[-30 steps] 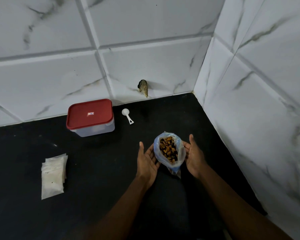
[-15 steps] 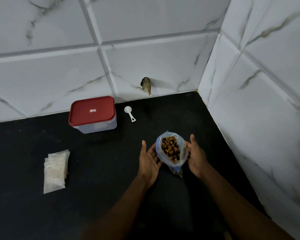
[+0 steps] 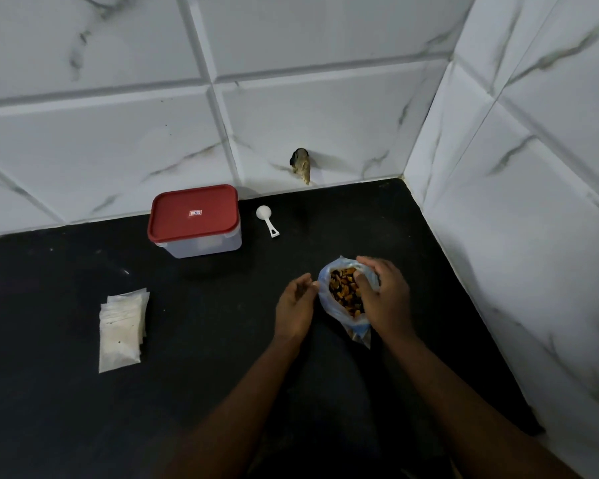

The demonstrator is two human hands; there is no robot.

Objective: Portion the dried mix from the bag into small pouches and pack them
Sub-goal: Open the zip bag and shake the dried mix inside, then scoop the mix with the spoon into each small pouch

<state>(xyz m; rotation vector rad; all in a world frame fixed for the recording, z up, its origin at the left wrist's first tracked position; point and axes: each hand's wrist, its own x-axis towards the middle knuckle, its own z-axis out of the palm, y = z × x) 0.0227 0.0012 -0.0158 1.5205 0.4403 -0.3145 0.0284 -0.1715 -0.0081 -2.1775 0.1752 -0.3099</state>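
A clear bluish plastic bag of orange and dark dried mix stands open on the black counter. My right hand grips the bag's right rim, thumb curled over the edge into the opening. My left hand sits just left of the bag, fingers loosely curled, its fingertips at the bag's left rim; whether they pinch it is unclear. A stack of small whitish pouches lies flat at the left. A white plastic scoop lies behind the bag near the wall.
A clear box with a red lid stands closed by the back wall. White marbled tile walls close in the back and right sides, meeting at a corner. A small brown lump sticks out of the back wall.
My right hand has moved from beside the bag up over its right rim and now grips it. My left hand has curled and drawn slightly away from the bag's side.
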